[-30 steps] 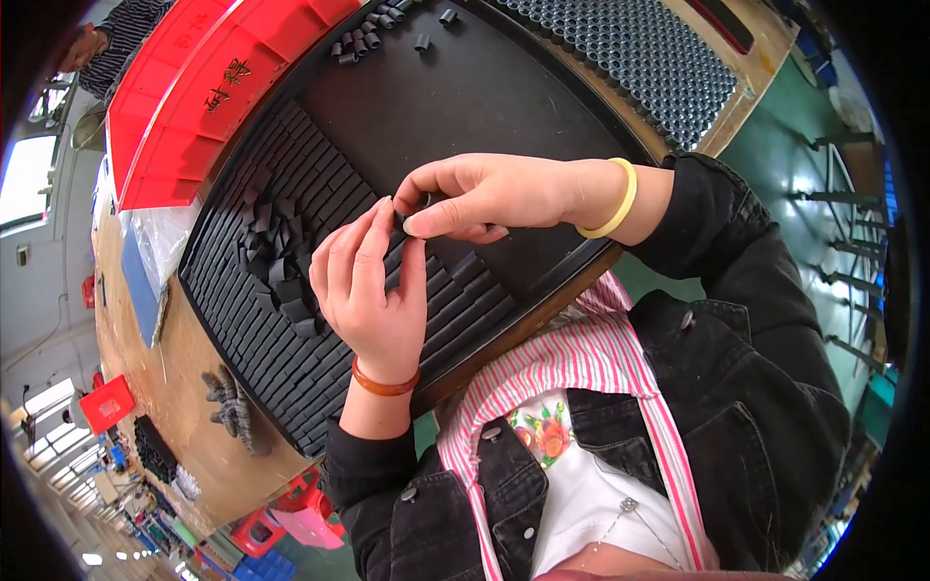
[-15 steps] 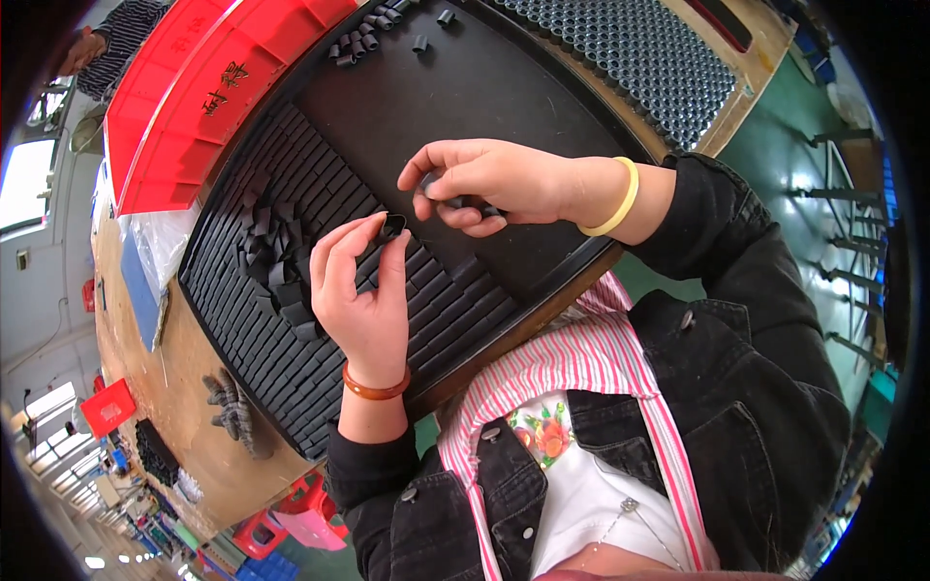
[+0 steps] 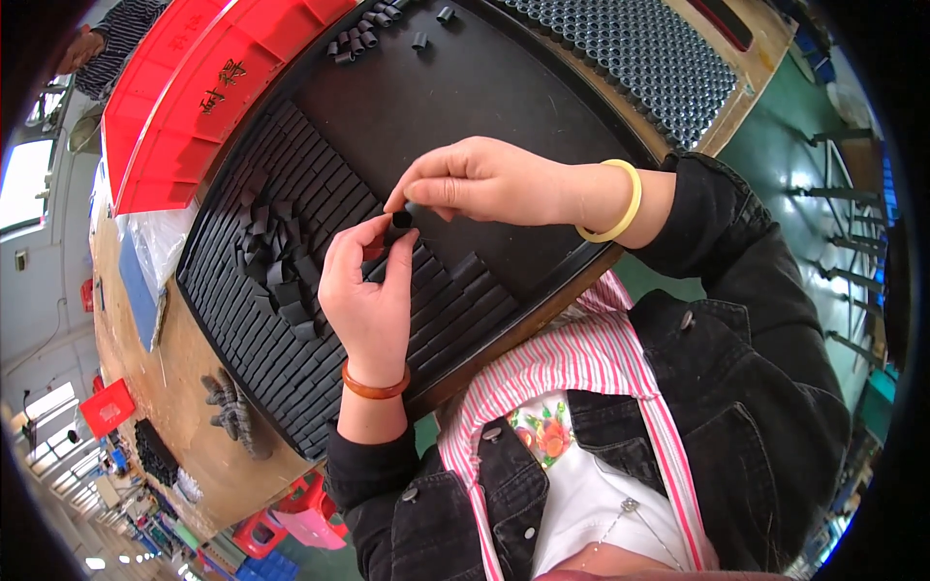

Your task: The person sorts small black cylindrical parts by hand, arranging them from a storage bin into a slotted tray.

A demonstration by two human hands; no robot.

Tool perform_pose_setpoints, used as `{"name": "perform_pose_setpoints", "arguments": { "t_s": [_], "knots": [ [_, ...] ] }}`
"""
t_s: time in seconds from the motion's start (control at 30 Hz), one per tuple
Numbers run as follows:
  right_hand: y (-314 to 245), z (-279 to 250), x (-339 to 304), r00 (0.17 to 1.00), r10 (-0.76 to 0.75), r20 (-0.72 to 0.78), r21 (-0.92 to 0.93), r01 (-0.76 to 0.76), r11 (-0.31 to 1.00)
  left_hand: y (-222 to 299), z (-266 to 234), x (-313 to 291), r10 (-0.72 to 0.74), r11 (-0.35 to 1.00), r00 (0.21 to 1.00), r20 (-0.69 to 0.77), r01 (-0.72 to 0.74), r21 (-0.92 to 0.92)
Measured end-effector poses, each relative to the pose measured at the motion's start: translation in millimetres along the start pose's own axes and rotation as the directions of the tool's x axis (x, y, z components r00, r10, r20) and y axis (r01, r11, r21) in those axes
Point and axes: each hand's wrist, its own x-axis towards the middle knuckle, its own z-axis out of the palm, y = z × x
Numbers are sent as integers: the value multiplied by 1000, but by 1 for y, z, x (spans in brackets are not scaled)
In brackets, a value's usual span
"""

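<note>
Wooden desk (image 3: 203,407), black tray (image 3: 465,87) on it, red bin (image 3: 194,107) alongside; green floor (image 3: 765,184) at right. Short black tube (image 3: 400,222) pinched in left hand's (image 3: 368,300) thumb-and-finger grip, above tray. Right hand's (image 3: 475,184) fingertips at tube's rim; its grip, cannot tell.

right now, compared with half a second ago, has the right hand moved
Yes, slightly: against the tray, the right hand reaches further left, its fingertips closer to the left hand.
</note>
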Motion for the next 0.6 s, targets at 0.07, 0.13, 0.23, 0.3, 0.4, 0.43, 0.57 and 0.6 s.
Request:
{"name": "perform_pose_setpoints", "arguments": {
  "t_s": [0.07, 0.13, 0.23, 0.3, 0.4, 0.43, 0.57, 0.6],
  "knots": [
    [-7, 4, -4, 987, -161, -7, -141, 158, 977, 1, 0, 0, 14, 1000, 1000, 22, -14, 8],
    [-7, 4, -4, 985, -169, -31, -233, 157, 960, 2, 0, 0, 25, 1000, 999, 43, -26, 16],
    [-6, 5, -3, 984, -162, -76, -338, 128, 932, 3, 1, 0, 46, 999, 997, 67, -46, 2],
    [-2, 4, -2, 971, -195, -140, -358, 134, 924, 4, 1, 0, 46, 998, 997, 69, -48, 37],
    [-5, 0, -3, 982, -138, -127, -377, 81, 923, 1, 2, 0, 15, 999, 999, 30, -15, -32],
    [-5, 0, -3, 982, -138, -126, -377, 81, 923, 1, 2, 0, 15, 999, 999, 30, -14, -31],
    [-4, 0, -4, 986, -92, -142, -273, 51, 961, 3, 2, -1, 23, 1000, 1000, 16, -23, -9],
    [-4, 0, -5, 990, -62, -127, -247, 29, 969, 3, 2, -2, 29, 1000, 999, 16, -29, -4]
  ]
}}
